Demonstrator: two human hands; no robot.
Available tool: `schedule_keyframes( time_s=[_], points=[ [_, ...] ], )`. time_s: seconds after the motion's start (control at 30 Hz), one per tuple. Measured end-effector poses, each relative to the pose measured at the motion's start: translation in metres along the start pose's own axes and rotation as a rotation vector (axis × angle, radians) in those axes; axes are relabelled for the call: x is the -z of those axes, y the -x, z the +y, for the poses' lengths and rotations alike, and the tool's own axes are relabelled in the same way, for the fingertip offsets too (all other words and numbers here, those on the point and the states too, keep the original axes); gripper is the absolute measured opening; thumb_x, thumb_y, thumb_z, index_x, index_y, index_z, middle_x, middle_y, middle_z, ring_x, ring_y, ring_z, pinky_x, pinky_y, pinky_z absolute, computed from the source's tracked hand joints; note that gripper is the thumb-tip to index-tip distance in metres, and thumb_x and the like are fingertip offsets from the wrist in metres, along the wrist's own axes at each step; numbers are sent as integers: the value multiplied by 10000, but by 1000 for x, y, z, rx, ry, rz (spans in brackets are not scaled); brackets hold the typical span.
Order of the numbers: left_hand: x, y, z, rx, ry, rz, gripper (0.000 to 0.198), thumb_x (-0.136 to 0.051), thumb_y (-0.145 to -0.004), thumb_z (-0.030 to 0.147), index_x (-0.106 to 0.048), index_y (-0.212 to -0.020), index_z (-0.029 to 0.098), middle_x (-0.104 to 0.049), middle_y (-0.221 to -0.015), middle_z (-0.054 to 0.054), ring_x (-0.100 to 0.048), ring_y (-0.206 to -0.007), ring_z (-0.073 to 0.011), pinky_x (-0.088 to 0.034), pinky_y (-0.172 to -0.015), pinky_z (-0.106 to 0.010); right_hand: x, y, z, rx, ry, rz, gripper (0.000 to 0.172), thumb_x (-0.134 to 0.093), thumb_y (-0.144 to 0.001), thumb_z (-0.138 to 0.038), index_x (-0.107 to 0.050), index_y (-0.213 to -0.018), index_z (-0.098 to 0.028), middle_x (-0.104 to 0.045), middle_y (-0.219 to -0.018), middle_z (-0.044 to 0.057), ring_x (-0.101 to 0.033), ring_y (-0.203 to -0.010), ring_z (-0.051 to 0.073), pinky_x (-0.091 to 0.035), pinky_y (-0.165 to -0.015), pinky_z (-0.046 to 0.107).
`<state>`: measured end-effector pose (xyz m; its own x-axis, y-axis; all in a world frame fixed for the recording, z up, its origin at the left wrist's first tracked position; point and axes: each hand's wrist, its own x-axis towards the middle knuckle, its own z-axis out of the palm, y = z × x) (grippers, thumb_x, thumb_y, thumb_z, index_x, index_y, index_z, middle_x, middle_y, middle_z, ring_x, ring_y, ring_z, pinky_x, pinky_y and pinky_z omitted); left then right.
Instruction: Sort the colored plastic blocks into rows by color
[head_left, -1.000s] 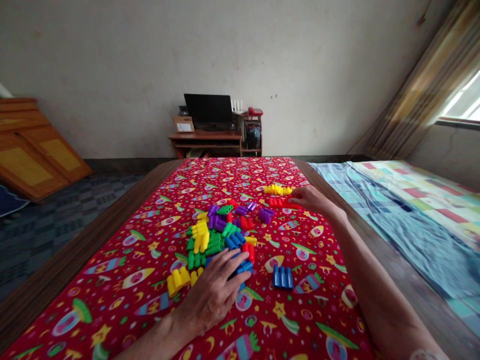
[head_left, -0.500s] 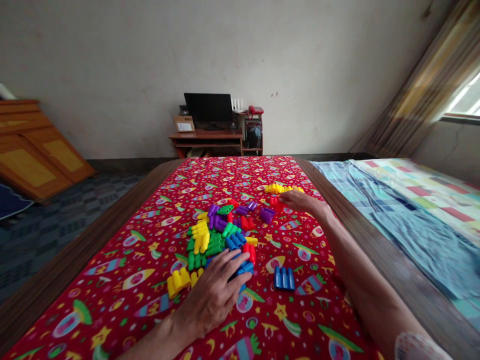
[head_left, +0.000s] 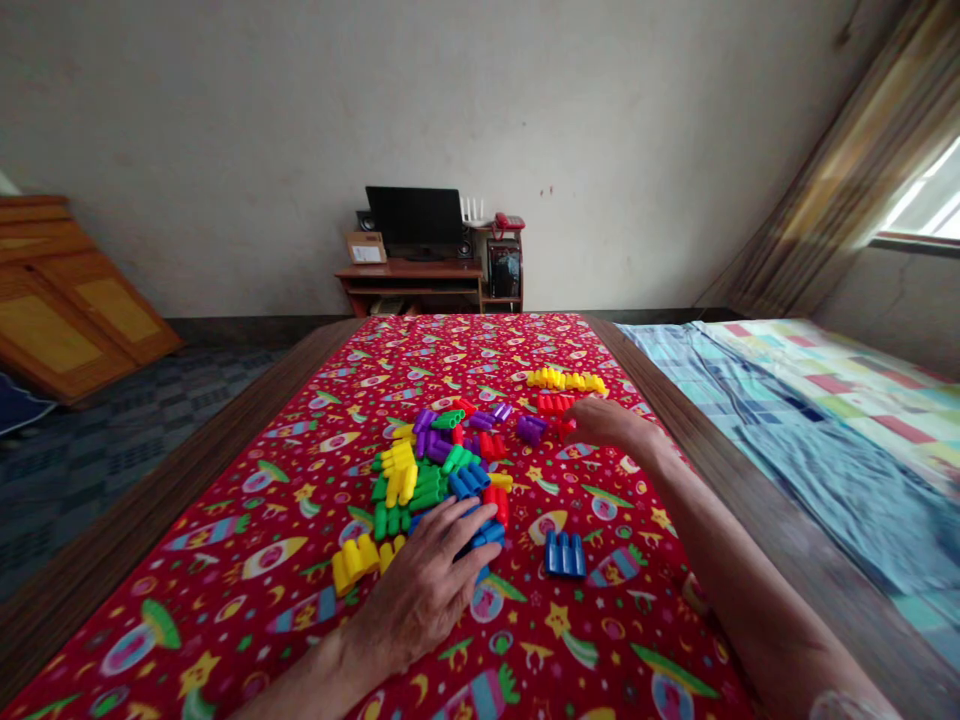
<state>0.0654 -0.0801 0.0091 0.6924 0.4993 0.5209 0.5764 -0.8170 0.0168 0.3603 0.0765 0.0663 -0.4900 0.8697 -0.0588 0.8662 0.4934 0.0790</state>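
My left hand [head_left: 435, 575] lies over the near edge of a heap of plastic blocks, fingers stretched out and resting on blue blocks [head_left: 487, 535] partly hidden beneath them. Farther out on the right, my right hand [head_left: 604, 422] has its fingertips closed on a red block [head_left: 567, 429]. Just beyond them is a red row of blocks [head_left: 553, 403], with a yellow row [head_left: 566, 381] behind it. A purple block [head_left: 532, 429] sits left of my right fingertips. Green blocks [head_left: 427, 488], yellow blocks [head_left: 399, 465] and purple blocks [head_left: 431, 440] make up much of the heap.
A lone blue block [head_left: 565, 555] lies right of the heap, and a yellow block [head_left: 355, 563] lies at its near left. Red patterned cloth [head_left: 247, 620] covers the wooden table [head_left: 225, 450]. A bed [head_left: 825, 420] stands at right; a desk with a monitor [head_left: 416, 222] stands beyond.
My right hand has drawn slightly nearer from the red row, with a red block at its fingertips; more of that row now shows. My left hand has stayed on the heap.
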Motion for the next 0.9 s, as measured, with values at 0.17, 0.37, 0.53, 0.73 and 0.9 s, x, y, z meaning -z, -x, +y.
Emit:
schedule_keyframes(
  time_s=[0.17,0.37,0.53,0.73,0.9],
  points=[
    [0,1,0,7,-8,-7,312,-448,-910,69,-646,-1112,199,-515,-1388,-90,-397,-1325,-276,-430,-1075,-492,4,2,-11,-84,32,-106,258,-655,-875,-286,-697,-1102,-169,-699,-1121,123,-657,-1030,244,-495,-779,265],
    [-1,0,0,1,-6,-9,299,-440,-915,79,-648,-1096,195,-516,-1387,-94,-401,-1322,-276,-436,-1066,-489,4,3,-14,-48,-24,-125,293,-663,-871,-312,-682,-1118,-156,-696,-1128,130,-656,-1029,250,-487,-744,263],
    [-1,0,0,-2,-3,-2,299,-441,-916,79,-649,-1097,196,-526,-1380,-95,-410,-1323,-274,-433,-1071,-488,8,5,-3,-46,-33,-73,336,-656,-865,-290,-650,-1177,-165,-709,-1094,118,-660,-995,238,-465,-743,267],
    [0,0,0,3,7,18,302,-447,-909,71,-650,-1090,199,-529,-1382,-86,-409,-1331,-262,-430,-1083,-469,6,2,30,-198,-34,131,414,-622,-890,-284,-590,-1285,-165,-723,-1023,122,-669,-957,247,-465,-745,285],
    [0,0,0,0,-7,9,307,-445,-912,72,-648,-1101,203,-530,-1376,-87,-415,-1319,-268,-436,-1073,-483,-10,-9,41,-157,-62,79,385,-649,-886,-293,-615,-1254,-183,-682,-1184,130,-632,-1099,250,-478,-850,290]
  ],
)
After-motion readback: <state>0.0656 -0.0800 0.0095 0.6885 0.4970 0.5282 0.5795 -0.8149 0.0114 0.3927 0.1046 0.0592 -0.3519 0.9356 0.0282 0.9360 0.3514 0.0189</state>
